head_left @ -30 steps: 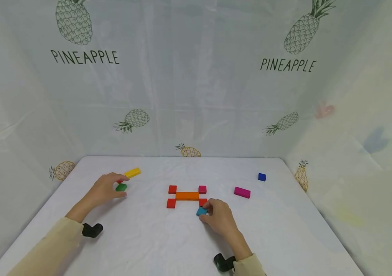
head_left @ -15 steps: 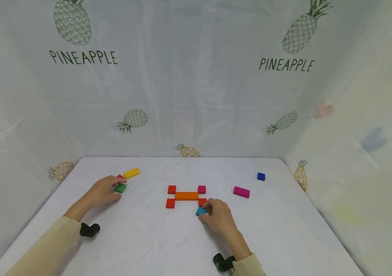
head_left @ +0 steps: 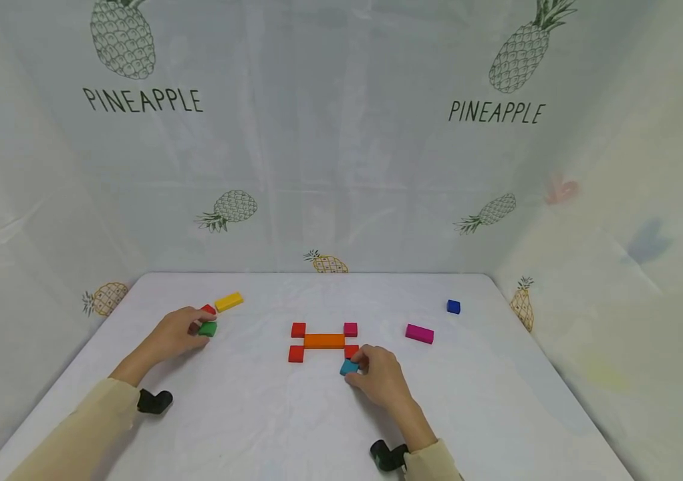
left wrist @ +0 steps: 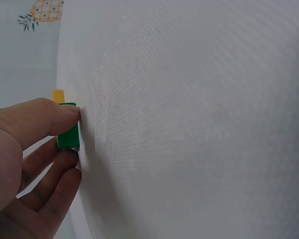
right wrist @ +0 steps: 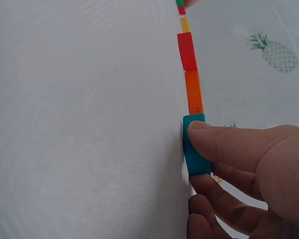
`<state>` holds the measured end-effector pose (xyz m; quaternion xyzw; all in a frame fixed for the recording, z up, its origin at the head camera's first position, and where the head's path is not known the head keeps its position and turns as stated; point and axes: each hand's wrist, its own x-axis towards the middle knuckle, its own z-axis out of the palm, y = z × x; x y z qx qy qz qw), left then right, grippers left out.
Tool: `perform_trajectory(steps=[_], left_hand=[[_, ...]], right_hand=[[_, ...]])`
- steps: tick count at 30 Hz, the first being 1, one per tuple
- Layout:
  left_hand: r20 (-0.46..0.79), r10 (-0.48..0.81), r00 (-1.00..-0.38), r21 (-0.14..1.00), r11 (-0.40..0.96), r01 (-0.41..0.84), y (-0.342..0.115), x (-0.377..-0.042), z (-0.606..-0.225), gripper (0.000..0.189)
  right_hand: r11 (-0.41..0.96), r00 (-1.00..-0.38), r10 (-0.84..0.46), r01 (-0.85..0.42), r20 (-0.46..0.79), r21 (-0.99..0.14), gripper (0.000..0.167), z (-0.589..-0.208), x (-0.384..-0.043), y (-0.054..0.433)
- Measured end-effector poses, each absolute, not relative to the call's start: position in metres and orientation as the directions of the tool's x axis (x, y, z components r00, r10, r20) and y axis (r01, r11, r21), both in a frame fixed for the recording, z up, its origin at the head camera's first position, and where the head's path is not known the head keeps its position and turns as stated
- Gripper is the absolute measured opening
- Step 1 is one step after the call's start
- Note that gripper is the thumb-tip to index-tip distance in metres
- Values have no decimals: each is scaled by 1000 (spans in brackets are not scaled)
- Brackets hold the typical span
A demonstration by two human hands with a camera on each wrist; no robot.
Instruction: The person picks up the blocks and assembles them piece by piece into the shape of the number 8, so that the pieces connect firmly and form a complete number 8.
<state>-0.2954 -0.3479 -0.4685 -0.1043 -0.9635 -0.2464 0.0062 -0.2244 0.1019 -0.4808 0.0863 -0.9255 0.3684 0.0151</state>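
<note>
In the head view my left hand (head_left: 174,333) is at a green block (head_left: 207,329) on the left of the table. The left wrist view shows the thumb over the face of the green block (left wrist: 68,133), other fingers behind and below it. My right hand (head_left: 381,375) pinches a light blue block (head_left: 349,367), just in front of a red block (head_left: 351,351). Thumb and fingers hold the light blue block (right wrist: 193,152) in the right wrist view. An orange bar (head_left: 324,341) lies with small red and pinkish blocks at its corners, among them a red block (head_left: 296,354) at front left.
Just behind the left fingers lie a red block (head_left: 207,309) and a yellow bar (head_left: 229,302). To the right are a magenta bar (head_left: 420,334) and a dark blue cube (head_left: 453,306). A pineapple-print curtain (head_left: 341,147) encloses the back and sides of the white table (head_left: 257,414).
My left thumb and fingers have closed in from around the green block onto it, the hand shifting slightly left. The right hand and light blue block have hardly moved.
</note>
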Motion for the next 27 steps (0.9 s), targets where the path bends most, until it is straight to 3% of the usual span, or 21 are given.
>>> perform_trajectory(steps=[8, 27], left_hand=[[67, 186, -980, 481, 855, 195, -348, -294, -468, 36], [85, 183, -979, 504, 840, 201, -344, -283, -469, 36]], right_hand=[[722, -984, -149, -173, 93, -670, 30, -482, -225, 102], [721, -986, -145, -162, 82, -674, 30, -481, -224, 102]])
